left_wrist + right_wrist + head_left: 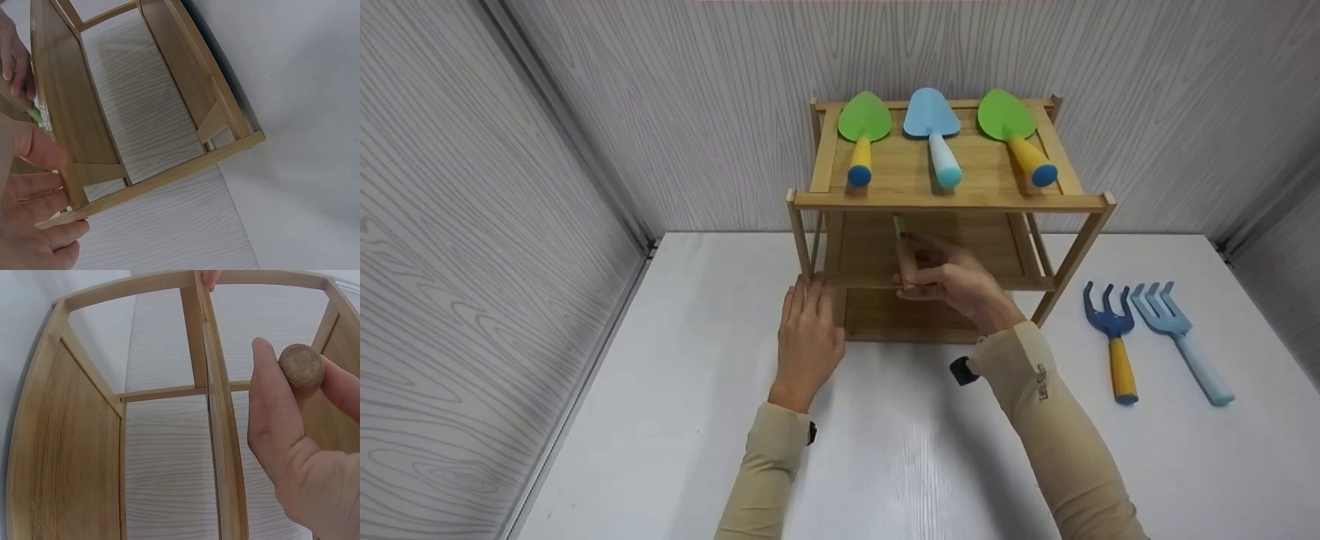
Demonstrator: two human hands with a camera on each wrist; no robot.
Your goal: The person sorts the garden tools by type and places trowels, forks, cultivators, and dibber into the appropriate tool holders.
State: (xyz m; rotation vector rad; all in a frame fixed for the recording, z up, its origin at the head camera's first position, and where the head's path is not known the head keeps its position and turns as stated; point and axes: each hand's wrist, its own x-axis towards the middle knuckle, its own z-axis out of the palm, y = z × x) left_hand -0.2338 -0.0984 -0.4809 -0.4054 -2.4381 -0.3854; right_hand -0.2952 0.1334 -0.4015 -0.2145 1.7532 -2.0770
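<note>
A wooden shelf rack (952, 201) stands at the back, bearing three small trowels on top: a green one (864, 116), a light blue one (931, 112) and another green one (1006, 115). My right hand (960, 283) pinches a round wooden handle (907, 264) above the middle shelf; the right wrist view shows the handle's end (302, 367) between thumb and fingers. Something green at its far end (35, 114) shows in the left wrist view, mostly hidden. My left hand (808, 341) touches the rack's front left corner, fingers around the wood (73, 188).
Right of the rack on the white table (675, 390) lie a dark blue hand rake with a yellow handle (1121, 367) and a light blue rake (1200, 364). Grey wood-patterned panels (697, 112) stand behind and at both sides.
</note>
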